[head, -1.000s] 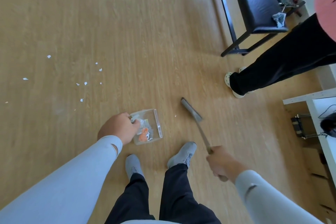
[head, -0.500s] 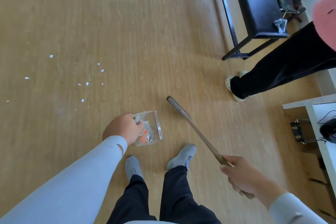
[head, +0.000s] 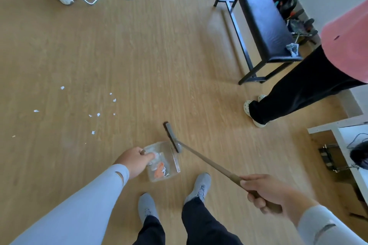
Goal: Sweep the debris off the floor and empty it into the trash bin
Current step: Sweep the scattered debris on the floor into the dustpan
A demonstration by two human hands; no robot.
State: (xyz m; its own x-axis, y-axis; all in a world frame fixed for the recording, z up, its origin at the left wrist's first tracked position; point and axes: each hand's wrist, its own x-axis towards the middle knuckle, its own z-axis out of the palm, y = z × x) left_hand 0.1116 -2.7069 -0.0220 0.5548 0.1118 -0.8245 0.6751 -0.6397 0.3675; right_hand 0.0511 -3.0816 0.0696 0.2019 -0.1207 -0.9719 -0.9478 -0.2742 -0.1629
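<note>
Two hands working, dustpan and broom meeting on the wood floor [head: 139, 55].

Head view: left hand [head: 133, 162] is closing around the near end of a clear dustpan [head: 162, 162], which is lying flat on the floor just ahead of the person's grey shoes [head: 197, 187]; orange and white scraps are sitting inside it. Right hand [head: 266, 193] is gripping the wooden handle of a broom [head: 201, 158], fingers wrapped around it; the grey broom head is resting at the pan's far right corner, touching or just beside its rim. Small white debris [head: 97, 114] is lying scattered well left of the pan. Another person's dark trousers [head: 298, 93] are standing right, near a black bench [head: 258, 12].
</note>
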